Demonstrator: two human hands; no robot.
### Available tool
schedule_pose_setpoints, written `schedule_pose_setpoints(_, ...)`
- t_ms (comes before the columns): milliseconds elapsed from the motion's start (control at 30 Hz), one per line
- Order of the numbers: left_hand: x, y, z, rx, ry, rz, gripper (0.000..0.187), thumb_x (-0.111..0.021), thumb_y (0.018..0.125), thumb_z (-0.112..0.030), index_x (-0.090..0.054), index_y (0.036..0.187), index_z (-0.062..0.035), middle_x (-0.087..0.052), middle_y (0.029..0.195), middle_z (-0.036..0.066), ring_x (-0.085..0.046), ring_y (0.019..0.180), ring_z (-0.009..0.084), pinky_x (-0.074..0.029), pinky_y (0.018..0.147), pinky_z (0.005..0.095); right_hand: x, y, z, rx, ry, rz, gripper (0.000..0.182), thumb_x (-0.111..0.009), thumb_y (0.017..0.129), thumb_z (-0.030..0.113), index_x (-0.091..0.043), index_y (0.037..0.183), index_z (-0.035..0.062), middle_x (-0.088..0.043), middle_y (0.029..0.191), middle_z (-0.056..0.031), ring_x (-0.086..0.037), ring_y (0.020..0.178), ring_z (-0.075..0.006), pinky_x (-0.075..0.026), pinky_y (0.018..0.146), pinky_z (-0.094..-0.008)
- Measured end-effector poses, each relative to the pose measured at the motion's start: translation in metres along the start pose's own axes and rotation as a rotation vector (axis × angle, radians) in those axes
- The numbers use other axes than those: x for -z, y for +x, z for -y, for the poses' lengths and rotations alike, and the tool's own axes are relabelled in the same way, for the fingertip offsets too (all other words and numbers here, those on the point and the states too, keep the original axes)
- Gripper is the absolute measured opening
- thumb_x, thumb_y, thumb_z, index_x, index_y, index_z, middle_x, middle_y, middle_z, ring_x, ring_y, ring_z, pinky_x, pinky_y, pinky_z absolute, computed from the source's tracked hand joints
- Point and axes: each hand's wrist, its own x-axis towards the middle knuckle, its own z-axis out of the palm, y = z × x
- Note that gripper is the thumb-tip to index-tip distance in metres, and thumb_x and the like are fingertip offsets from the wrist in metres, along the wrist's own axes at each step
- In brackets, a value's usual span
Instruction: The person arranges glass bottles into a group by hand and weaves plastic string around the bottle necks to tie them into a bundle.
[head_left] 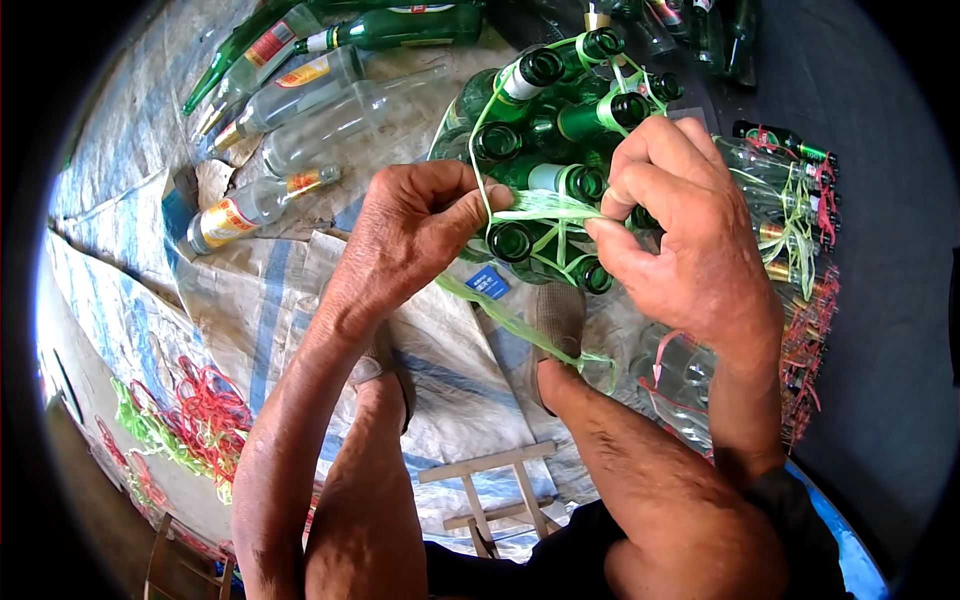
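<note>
A light green plastic strip (548, 206) is stretched between my two hands above a cluster of green glass bottles (545, 125). My left hand (430, 215) pinches its left end between thumb and fingers. The right end is pinched by my right hand (675, 215), whose other fingers are curled. Green strands loop around the bottle necks, and one loose tail (510, 322) hangs down toward my leg. The bottles stand close together with their mouths up. My right hand hides part of the cluster's right side.
Clear bottles (310, 120) and green bottles (400, 27) lie at the upper left. Tied bottles (795, 200) lie along the right. Red and green strips (205, 410) are heaped at lower left. A wooden stool (490, 480) is between my legs, on a striped sheet (270, 330).
</note>
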Motion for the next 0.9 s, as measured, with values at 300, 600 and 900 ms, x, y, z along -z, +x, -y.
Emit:
schedule_pose_setpoints(300, 0.0, -0.001, 0.004, -0.037, -0.034, 0.004, 0.024, -0.072, 0.106, -0.019, -0.078, 0.111, 0.0036, -0.073, 0.088, -0.001, -0.06, 0.082, 0.0059, -0.05, 0.076, 0.0253, -0.002, -0.006, -0.013, -0.072, 0.071, -0.029, 0.015, -0.077, 0.08, -0.001, -0.063, 0.086, 0.0001, -0.06, 0.095, -0.0139, -0.064, 0.091, -0.0369, -0.052, 0.079, -0.0474)
schedule_pose_setpoints(600, 0.002, -0.002, 0.006, -0.059, -0.017, 0.009, 0.025, -0.072, 0.107, -0.02, -0.077, 0.11, 0.0044, -0.072, 0.088, -0.002, -0.059, 0.081, 0.005, -0.05, 0.073, 0.0247, -0.005, -0.005, -0.015, -0.168, 0.073, -0.021, 0.007, -0.071, 0.091, 0.004, -0.066, 0.091, 0.0004, -0.064, 0.097, -0.0155, -0.068, 0.085, -0.0391, -0.053, 0.075, -0.0487)
schedule_pose_setpoints(900, 0.002, -0.003, 0.004, -0.026, -0.017, -0.004, 0.027, -0.072, 0.107, -0.022, -0.077, 0.11, 0.0037, -0.069, 0.084, -0.004, -0.056, 0.079, 0.0041, -0.047, 0.07, 0.025, -0.006, 0.009, -0.017, -0.19, -0.01, -0.006, 0.007, -0.068, 0.094, 0.011, -0.068, 0.092, 0.0036, -0.068, 0.086, -0.0175, -0.069, 0.082, -0.0418, -0.052, 0.073, -0.0535)
